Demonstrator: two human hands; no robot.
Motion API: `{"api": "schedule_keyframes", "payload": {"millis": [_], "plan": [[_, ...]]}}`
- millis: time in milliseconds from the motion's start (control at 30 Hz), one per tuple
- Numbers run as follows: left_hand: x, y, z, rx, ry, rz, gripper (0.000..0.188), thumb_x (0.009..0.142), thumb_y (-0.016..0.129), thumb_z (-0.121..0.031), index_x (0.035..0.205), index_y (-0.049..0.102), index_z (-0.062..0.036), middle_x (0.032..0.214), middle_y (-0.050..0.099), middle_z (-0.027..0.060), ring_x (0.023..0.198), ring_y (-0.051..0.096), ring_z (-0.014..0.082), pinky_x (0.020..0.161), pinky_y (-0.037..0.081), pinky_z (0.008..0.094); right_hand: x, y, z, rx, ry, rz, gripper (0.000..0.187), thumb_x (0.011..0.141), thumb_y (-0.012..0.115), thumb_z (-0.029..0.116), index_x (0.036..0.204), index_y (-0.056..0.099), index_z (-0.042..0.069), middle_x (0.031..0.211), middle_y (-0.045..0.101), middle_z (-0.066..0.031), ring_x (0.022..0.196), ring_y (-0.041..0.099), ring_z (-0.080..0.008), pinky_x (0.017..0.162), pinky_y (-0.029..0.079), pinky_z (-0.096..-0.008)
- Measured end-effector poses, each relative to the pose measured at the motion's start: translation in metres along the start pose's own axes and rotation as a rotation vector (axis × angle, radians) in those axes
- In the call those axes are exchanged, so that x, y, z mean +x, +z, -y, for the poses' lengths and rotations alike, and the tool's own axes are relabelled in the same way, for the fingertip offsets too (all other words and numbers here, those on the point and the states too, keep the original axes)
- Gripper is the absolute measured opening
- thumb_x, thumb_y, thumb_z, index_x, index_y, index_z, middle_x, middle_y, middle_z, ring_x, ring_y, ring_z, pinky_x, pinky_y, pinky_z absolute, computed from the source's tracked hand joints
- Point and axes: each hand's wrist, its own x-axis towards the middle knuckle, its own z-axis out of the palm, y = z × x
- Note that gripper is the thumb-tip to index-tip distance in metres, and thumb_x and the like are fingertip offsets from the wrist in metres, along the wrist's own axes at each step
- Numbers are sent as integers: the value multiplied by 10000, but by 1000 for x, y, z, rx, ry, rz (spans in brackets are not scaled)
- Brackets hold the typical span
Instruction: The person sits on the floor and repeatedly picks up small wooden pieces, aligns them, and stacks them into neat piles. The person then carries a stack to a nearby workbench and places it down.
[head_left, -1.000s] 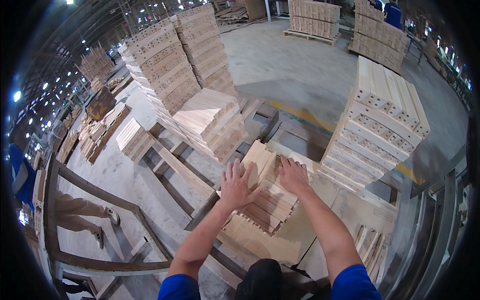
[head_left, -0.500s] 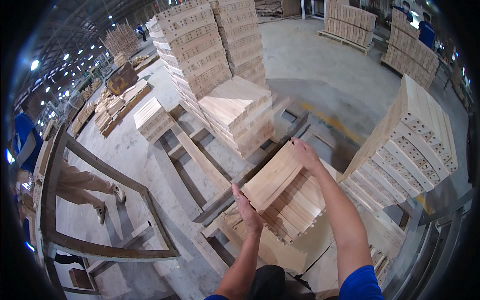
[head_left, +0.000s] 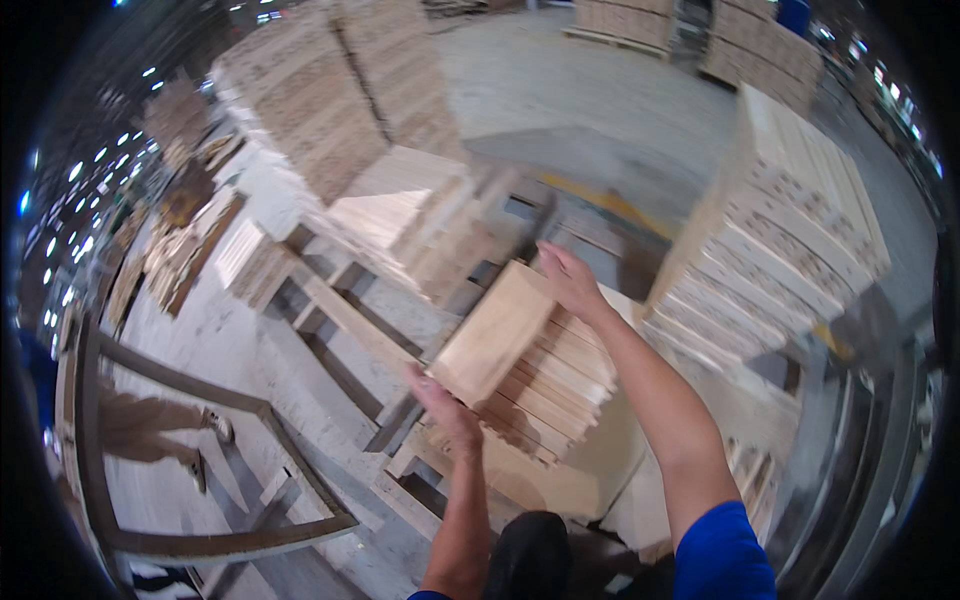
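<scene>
Bracketing the two ends of a pale block (head_left: 497,328), the hands stand apart from each other. The block lies on the left part of a row of slats (head_left: 548,388), in front of the person, slanting from near left to far right. The left hand (head_left: 447,406) is on edge at the near end, fingers fairly straight and close together; the right hand (head_left: 574,281) is at the far end, fingers lightly bent. Blur hides the contact, so I cannot tell whether either presses or pinches the wood.

For good handling, I would keep the palms opposite and level, bear evenly on both ends so the block does not twist, and keep fingertips out from under its lower edge. The slats look loose enough to slide if leaned on.

The block's face is smooth and plain, its edges straight. The slats are narrow and slightly darker, their ends making a ragged, toothed line above a flat brown sheet (head_left: 600,475). At right, a stack (head_left: 765,235) of squared bars shows small dark spots, probably drilled holes, on its near side. The pallet (head_left: 335,372) beyond the left hand looks rougher and greyer, with open gaps between its beams
</scene>
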Motion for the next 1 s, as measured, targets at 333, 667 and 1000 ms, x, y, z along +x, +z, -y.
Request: {"api": "schedule_keyframes", "payload": {"millis": [333, 667, 1000], "plan": [[-177, -48, -74, 307, 457, 531, 548, 1116, 469, -361, 1445, 518, 75, 1425, 571, 219, 1324, 563, 334, 1147, 441, 462, -411, -158, 7, -93, 530, -675, 208, 998, 685, 89, 1188, 651, 13, 991, 661, -73, 914, 641, -147, 809, 550, -321], [-369, -3, 8, 500, -350, 1346, 369, 1017, 715, -213, 1286, 675, 36, 1093, 767, 167, 977, 748, 215, 883, 576, 323, -517, -247, -76, -890, 1215, -504, 1116, 752, 877, 545, 1558, 327, 4, 1425, 522, -223, 1307, 534, -420, 1088, 465, -540], [-411, 12, 25, 530, -666, 1325, 329, 1057, 658, -302, 1236, 684, -28, 981, 738, 50, 872, 702, 131, 771, 563, 291, -531, -242, -69, -429, 1241, -581, 940, 729, 886, 486, 1406, 439, 12, 1402, 502, -203, 1329, 506, -397, 1110, 458, -501]]}}
